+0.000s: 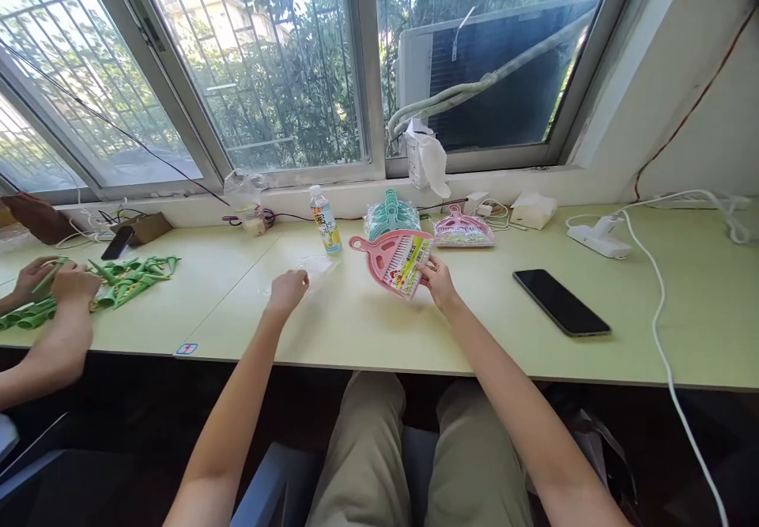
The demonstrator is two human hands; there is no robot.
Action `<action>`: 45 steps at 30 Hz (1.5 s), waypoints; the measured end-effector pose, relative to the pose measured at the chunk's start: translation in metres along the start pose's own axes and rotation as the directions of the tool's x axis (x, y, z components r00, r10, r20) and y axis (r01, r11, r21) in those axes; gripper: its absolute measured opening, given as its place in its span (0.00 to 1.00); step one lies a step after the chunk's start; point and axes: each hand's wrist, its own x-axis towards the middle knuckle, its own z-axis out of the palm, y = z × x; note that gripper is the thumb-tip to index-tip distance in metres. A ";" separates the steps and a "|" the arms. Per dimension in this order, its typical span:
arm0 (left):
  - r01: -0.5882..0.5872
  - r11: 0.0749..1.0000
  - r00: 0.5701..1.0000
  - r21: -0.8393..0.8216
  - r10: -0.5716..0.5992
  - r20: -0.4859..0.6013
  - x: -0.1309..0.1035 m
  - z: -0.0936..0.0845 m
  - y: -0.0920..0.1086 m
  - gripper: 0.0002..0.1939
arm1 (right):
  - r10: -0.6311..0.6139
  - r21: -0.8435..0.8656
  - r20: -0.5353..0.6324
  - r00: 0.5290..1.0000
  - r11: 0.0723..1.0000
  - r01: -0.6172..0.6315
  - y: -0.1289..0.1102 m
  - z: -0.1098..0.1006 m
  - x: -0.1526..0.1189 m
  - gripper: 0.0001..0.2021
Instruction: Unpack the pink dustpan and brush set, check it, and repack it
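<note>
My right hand (437, 280) grips the near edge of a pink mini dustpan-and-brush set (392, 256) with a colourful label, lying on the pale green table (368, 329). My left hand (288, 288) pinches a clear plastic bag (314, 268) that lies flat on the table, just left of the dustpan. A stack of teal dustpan sets (390, 216) in clear wrap and another wrapped pink set (462, 229) sit behind, near the window sill.
A small drink bottle (326, 220) stands behind my left hand. A black phone (560, 302) lies to the right, with a white power strip (598, 239) and cable beyond. At far left another person's hands (56, 280) handle green items (127, 278).
</note>
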 end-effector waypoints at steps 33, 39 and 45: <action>-0.249 0.968 0.909 -0.037 0.220 -0.354 0.039 0.042 0.127 0.29 | -0.252 -0.323 -0.195 0.948 0.929 0.181 -0.014 -0.026 0.007 0.23; -0.346 0.932 0.862 -0.106 0.271 -0.428 0.038 0.046 0.131 0.33 | -0.190 -0.234 -0.087 0.978 0.958 0.165 -0.017 -0.020 0.003 0.23; -0.462 0.883 0.799 -0.080 0.375 -0.470 0.037 0.049 0.133 0.32 | -0.233 -0.236 -0.154 0.960 0.952 0.193 -0.016 -0.020 0.005 0.23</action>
